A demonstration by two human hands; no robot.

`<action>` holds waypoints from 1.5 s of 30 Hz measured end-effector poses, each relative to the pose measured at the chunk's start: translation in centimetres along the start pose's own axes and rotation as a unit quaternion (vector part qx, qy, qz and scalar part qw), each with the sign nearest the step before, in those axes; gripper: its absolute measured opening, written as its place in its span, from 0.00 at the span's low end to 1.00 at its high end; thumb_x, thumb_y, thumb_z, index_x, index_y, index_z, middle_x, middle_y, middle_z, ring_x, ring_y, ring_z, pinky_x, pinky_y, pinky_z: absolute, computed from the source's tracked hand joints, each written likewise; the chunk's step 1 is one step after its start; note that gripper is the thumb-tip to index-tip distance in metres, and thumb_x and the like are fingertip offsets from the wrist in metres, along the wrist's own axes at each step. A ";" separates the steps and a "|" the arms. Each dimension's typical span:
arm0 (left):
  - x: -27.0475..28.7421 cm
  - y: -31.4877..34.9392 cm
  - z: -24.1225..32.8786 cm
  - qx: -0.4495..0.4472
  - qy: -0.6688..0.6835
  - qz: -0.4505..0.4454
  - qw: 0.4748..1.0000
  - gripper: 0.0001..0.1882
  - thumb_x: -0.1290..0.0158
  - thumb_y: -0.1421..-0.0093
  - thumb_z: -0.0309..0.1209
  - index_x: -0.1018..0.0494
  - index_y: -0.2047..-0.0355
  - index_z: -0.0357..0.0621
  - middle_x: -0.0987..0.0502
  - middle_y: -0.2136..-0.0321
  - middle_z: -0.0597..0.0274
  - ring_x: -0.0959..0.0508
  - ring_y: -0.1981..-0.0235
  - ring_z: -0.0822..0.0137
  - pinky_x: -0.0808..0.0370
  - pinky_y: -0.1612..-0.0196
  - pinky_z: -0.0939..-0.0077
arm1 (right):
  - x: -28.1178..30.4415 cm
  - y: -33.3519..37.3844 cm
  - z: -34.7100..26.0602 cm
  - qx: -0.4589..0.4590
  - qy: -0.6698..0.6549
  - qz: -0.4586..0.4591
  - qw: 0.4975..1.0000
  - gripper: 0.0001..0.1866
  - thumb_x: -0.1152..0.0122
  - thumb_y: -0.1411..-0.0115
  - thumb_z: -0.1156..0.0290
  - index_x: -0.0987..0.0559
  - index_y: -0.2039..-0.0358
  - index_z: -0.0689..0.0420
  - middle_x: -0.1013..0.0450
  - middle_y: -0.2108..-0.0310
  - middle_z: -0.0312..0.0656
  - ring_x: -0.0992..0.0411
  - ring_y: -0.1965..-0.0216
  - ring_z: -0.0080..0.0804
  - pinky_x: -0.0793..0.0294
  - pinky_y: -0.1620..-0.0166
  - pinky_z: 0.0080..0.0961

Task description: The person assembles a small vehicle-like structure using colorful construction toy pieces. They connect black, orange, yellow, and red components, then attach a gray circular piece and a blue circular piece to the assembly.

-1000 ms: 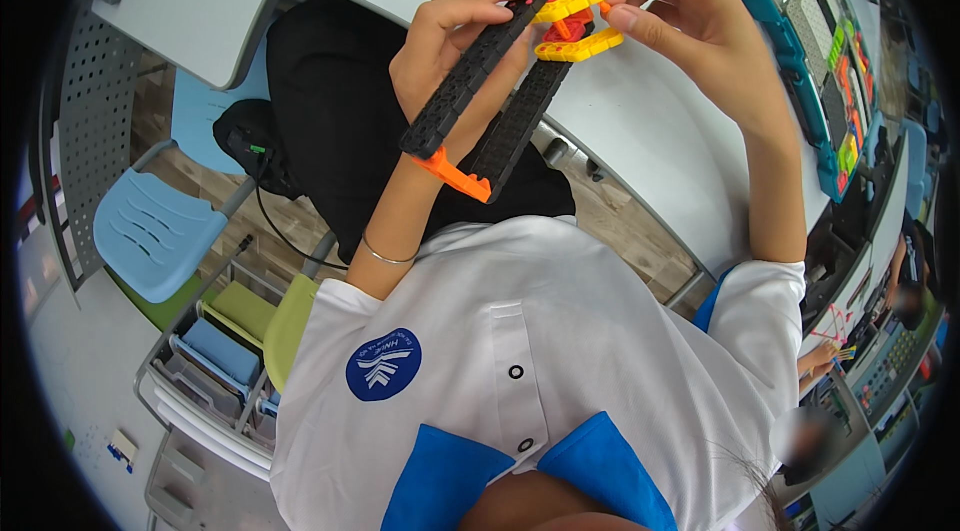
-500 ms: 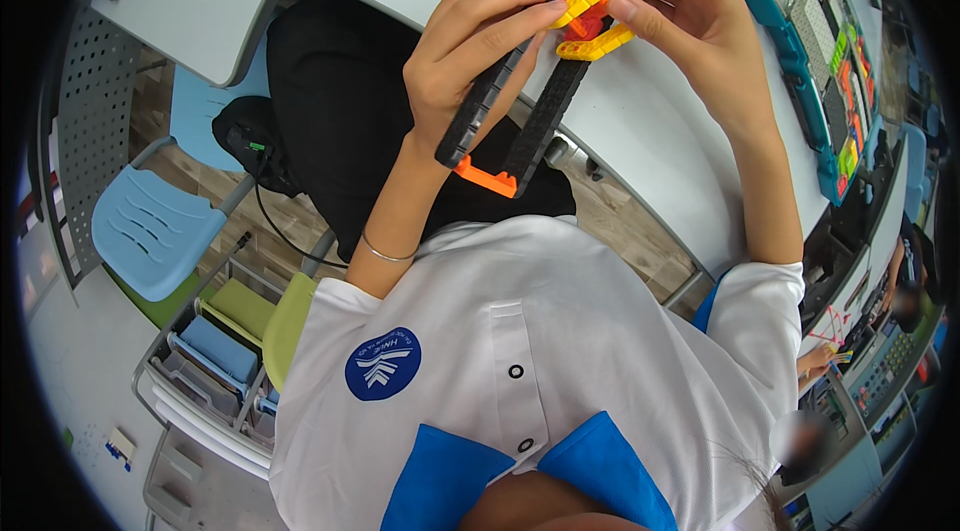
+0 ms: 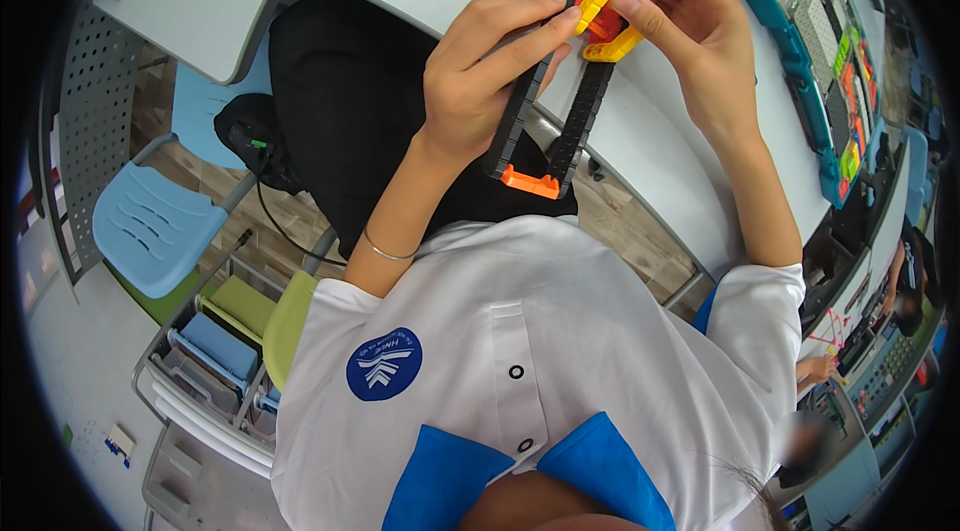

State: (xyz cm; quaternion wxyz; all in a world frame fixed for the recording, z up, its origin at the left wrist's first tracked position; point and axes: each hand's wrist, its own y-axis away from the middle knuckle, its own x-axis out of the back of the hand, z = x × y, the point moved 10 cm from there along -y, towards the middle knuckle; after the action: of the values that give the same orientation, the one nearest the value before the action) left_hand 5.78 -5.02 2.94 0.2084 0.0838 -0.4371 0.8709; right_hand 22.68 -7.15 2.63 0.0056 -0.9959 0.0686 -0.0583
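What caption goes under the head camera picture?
Left hand holding a black frame, right hand by its yellow pieces, teal parts case nearby.

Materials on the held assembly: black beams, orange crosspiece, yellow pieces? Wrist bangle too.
Black beams: probably molded plastic, mostly matte; dull, repeating segments. Rubber can't be ruled out.
Orange crosspiece: likely rigid plastic, smooth; even, bright colour.
Yellow pieces: likely rigid plastic too, slightly glossy; crisp, angled shape.
Wrist bangle: looks like polished metal; silvery shine. Which metal, can't tell.
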 end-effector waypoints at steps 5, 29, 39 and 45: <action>-1.4 -0.2 -0.5 0.048 -0.011 -0.089 0.995 0.30 0.34 0.54 0.16 0.21 0.48 0.44 0.23 0.49 0.55 0.19 0.52 0.60 0.17 0.52 0.71 | 1.2 0.0 -1.0 0.075 0.088 0.045 0.992 0.13 0.33 0.38 0.74 0.24 0.55 0.62 0.23 0.60 0.39 0.26 0.59 0.24 0.27 0.54 0.21; -1.4 -2.0 -4.2 0.267 0.149 -0.045 0.951 0.10 0.39 0.40 0.24 0.19 0.58 0.37 0.20 0.64 0.67 0.27 0.75 0.83 0.32 0.72 0.89 | -1.1 0.2 -1.5 0.074 0.237 -0.009 0.969 0.14 0.31 0.40 0.71 0.20 0.55 0.61 0.22 0.59 0.36 0.25 0.60 0.21 0.28 0.59 0.19; -1.2 -1.9 -4.6 0.246 0.201 -0.019 0.948 0.07 0.40 0.39 0.23 0.18 0.61 0.36 0.23 0.69 0.66 0.28 0.76 0.82 0.33 0.74 0.88 | -1.5 0.5 -1.0 0.067 0.187 0.018 0.980 0.11 0.34 0.38 0.73 0.20 0.56 0.63 0.21 0.59 0.38 0.24 0.60 0.22 0.24 0.55 0.23; -1.3 -2.4 -4.2 0.249 0.204 -0.035 0.946 0.06 0.39 0.40 0.22 0.18 0.62 0.35 0.23 0.70 0.66 0.28 0.76 0.81 0.32 0.73 0.86 | -1.4 0.5 -0.8 0.067 0.198 0.015 0.978 0.11 0.35 0.38 0.73 0.20 0.56 0.63 0.21 0.58 0.39 0.23 0.59 0.24 0.23 0.55 0.23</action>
State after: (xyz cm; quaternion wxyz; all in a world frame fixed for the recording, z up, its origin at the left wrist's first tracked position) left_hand 8.15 -0.79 1.69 0.2961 -0.0314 -0.1509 0.9426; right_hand 21.19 -7.43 3.23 0.0593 -0.9609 0.0791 -0.2585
